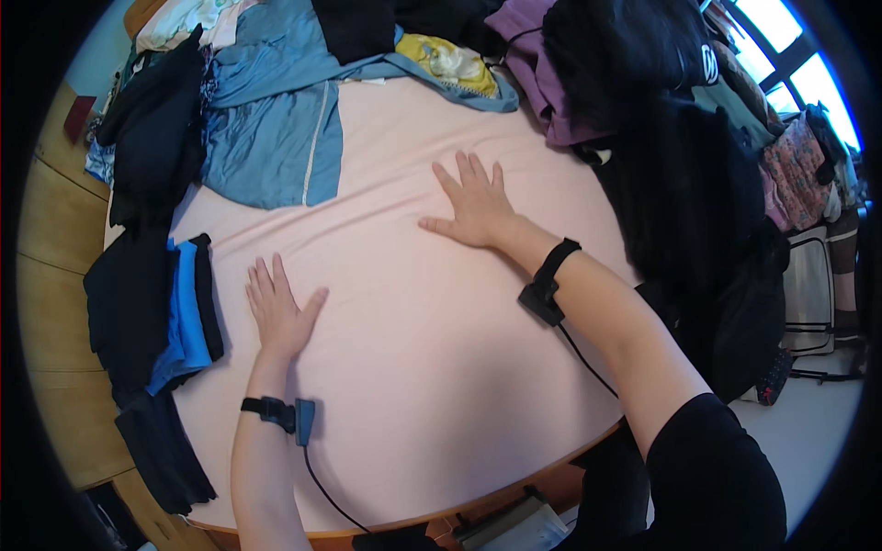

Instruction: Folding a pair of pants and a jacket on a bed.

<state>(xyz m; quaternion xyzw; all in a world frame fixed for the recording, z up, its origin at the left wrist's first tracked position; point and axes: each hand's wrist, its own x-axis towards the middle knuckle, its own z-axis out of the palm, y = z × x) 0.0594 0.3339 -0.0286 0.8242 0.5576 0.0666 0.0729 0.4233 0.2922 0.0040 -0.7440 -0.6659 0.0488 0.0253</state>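
A pale pink sheet (395, 367) covers the bed-like surface before me, with creases running across its middle. My left hand (280, 312) lies palm down on it, fingers stretched out and holding nothing. Further off and to the right, my right hand (470, 202) also rests flat on the sheet with its fingers spread. Beyond my hands a blue garment with a white stripe (266, 147) is laid out. Left of my left hand sit folded dark clothes (133, 303) and a bright blue folded garment (186, 317).
Black clothes (680, 202) are heaped along the right edge, beside a purple garment (537, 64). A yellow patterned cloth (446, 64) lies at the back. Wooden cabinets (69, 303) stand on the left. Each wrist wears a strapped device with a cable (322, 491).
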